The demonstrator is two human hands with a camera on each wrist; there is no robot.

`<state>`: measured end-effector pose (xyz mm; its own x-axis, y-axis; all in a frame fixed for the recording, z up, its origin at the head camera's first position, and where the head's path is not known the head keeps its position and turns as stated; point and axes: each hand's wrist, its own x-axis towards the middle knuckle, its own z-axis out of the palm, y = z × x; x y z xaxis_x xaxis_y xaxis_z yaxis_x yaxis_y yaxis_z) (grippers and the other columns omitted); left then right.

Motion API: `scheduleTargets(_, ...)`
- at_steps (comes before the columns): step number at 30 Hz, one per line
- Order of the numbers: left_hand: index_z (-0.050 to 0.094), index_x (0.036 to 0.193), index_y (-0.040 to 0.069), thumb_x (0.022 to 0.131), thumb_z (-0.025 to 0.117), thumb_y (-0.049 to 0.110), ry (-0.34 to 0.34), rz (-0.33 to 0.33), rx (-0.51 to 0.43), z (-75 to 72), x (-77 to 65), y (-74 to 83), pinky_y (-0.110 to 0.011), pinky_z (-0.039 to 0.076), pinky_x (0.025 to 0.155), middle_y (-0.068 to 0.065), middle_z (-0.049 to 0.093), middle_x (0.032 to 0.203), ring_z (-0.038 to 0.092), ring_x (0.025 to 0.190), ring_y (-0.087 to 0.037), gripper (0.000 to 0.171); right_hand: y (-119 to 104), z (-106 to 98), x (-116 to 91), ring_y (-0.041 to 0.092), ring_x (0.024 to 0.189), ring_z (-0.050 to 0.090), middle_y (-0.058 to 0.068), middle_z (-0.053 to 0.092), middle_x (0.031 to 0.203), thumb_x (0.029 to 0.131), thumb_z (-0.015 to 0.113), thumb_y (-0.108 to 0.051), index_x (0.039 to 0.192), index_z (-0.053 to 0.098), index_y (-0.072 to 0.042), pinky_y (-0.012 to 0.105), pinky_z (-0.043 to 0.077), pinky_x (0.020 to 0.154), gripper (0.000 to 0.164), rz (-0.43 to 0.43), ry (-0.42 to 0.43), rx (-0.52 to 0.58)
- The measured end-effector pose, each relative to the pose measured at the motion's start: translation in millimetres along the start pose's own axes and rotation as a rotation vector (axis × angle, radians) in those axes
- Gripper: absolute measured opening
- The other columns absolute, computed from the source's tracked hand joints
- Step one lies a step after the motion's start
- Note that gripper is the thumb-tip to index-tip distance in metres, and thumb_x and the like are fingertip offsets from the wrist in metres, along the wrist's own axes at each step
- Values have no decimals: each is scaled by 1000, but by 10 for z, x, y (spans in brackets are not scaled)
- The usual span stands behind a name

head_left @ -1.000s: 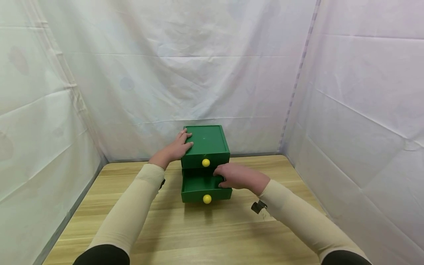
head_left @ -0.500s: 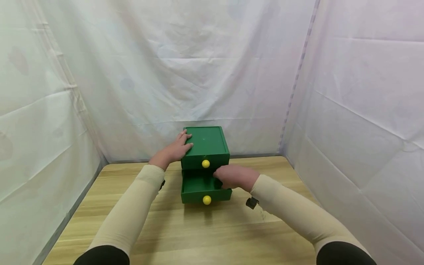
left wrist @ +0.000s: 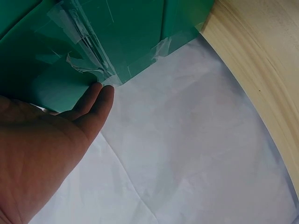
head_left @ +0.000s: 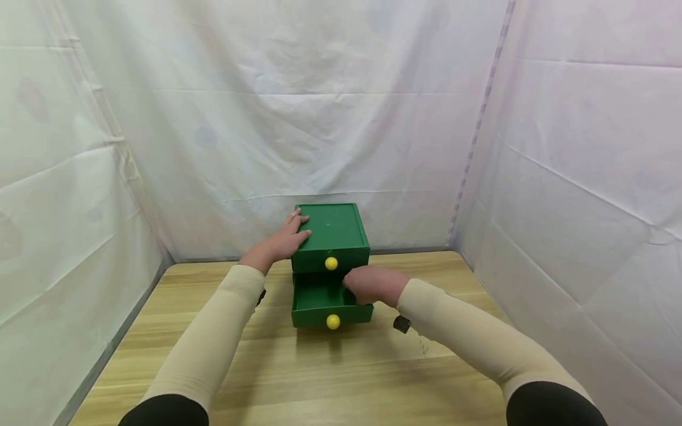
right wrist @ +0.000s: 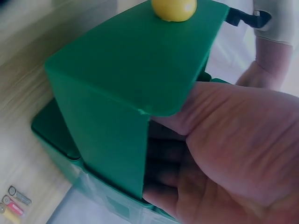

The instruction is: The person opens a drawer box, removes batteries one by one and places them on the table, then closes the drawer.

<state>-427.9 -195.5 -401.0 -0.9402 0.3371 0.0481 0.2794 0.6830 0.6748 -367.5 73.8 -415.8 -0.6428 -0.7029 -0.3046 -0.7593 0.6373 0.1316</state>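
Open drawer [head_left: 311,318] holds right hand [head_left: 373,284], grip unclear; left hand [head_left: 286,238], fingers spread, touches cabinet [head_left: 335,228].

right hand [right wrist: 233,154] partly inside green drawer [right wrist: 126,65]; yellow knob [right wrist: 174,8]; small cylinders [right wrist: 12,205] apart.

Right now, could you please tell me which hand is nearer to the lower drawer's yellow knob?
Right: the right hand dips into the open lower drawer, behind and right of its yellow knob; the left hand rests on the left top edge of the green cabinet, farther away.
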Motion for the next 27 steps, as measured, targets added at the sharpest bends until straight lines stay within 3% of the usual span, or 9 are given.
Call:
scheduleTargets(7, 25, 175, 5, 122, 40, 36, -2, -3, 4, -1, 11, -4, -63, 17, 132, -11, -10, 185, -2, 170, -39, 64, -34, 58, 23, 14, 74, 49, -4, 55, 79, 109, 72, -10, 89, 65, -18, 31, 49, 76, 22, 27, 11, -123)
scheduleTargets(14, 24, 175, 4, 122, 40, 34, -11, -1, -17, -14, 10, 8, -64, 16, 132, -13, -11, 185, -4, 170, -40, 64, -64, 91, 16, 14, 71, 50, -1, 60, 84, 111, 71, -15, 96, 71, -18, 31, 53, 72, 15, 2, 45, -285)
scheduleTargets(27, 24, 175, 4, 122, 40, 34, -10, -2, -9, 8, -13, -1, -64, 17, 132, -13, -11, 185, -4, 170, -40, 63, -96, 128, 21, 13, 72, 50, -2, 62, 85, 108, 75, -15, 95, 73, -19, 29, 52, 71, 14, 0, 53, -331)
